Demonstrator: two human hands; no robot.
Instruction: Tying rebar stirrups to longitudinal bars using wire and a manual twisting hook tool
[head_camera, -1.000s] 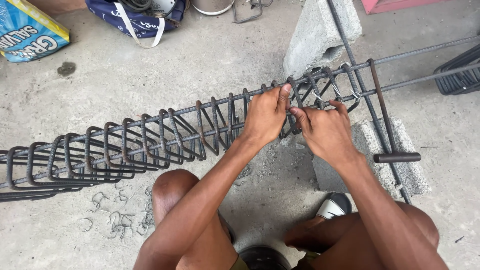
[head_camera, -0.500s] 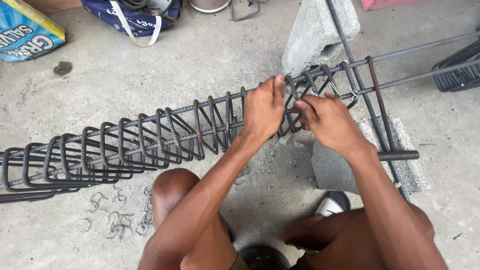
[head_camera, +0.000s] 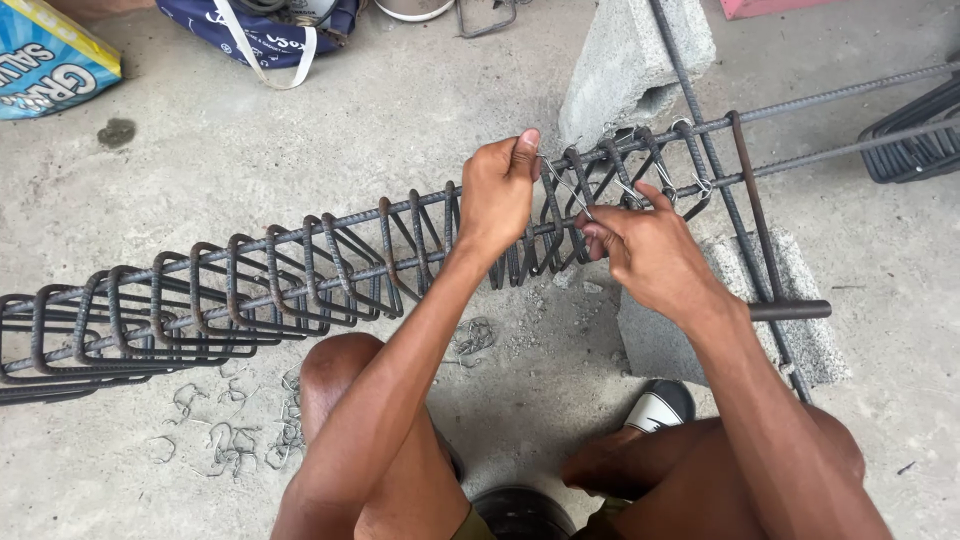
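Left hand (head_camera: 497, 195) & right hand (head_camera: 640, 250) both pinching thin tie wire (head_camera: 568, 188) taut at rebar cage (head_camera: 300, 275), w/ concrete blocks (head_camera: 640, 60) beneath.

Bare arms, bare knees, black-and-white sandal (head_camera: 659, 406).

Bare grey concrete floor (head_camera: 300, 130), stained and gritty, under even daylight. 2 grey concrete blocks (head_camera: 630, 60) at upper and lower right; blue sack (head_camera: 45, 65) at top-left corner, dark bag (head_camera: 270, 25) along top edge.
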